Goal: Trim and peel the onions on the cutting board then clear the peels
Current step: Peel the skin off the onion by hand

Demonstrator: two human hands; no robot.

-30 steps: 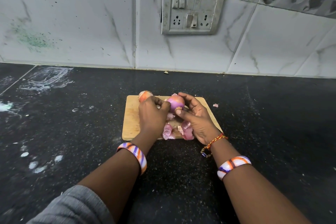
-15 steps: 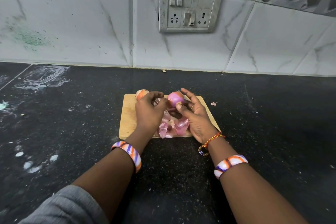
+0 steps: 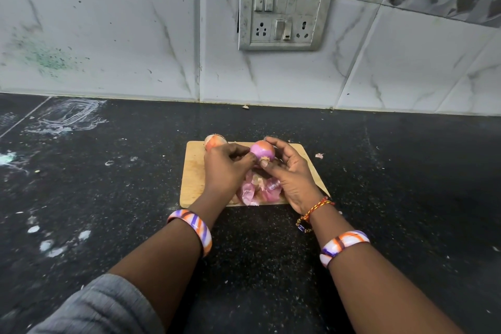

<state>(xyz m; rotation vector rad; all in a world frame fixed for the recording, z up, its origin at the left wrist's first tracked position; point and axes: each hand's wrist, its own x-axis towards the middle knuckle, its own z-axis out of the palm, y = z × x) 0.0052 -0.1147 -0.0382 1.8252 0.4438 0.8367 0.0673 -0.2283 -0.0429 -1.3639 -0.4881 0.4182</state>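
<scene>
Holding a purple onion point(image 3: 262, 151) up over the far half of the wooden cutting board point(image 3: 193, 173), I have my right hand point(image 3: 291, 176) curled round it from the right, thumb at its lower end and fingers point(image 3: 273, 141) hooked over its top, while my left hand point(image 3: 225, 171) pinches at its left side with bent fingers. Below and between my palms a heap of pink peels point(image 3: 259, 188) lies on the near part of the board, reaching its front edge. A second onion point(image 3: 215, 141), orange-pink and unpeeled as far as I can tell, sits at the board's far left corner, just behind my left knuckles. The board rests on a black speckled stone table point(image 3: 113, 198) marked with white smears and dried splashes on the left, and one small scrap of peel point(image 3: 319, 155) lies on the table just right of the board. Behind the table rises a wall of white marbled tiles point(image 3: 122, 35) with a green stain on the left, and a grimy switch-and-socket panel point(image 3: 284, 12) hangs slightly loose above the board. Striped bangles sit on both my wrists, a red and yellow thread bracelet point(image 3: 315, 210) on the right, and a grey sleeve point(image 3: 103, 306) covers my left upper arm.
</scene>
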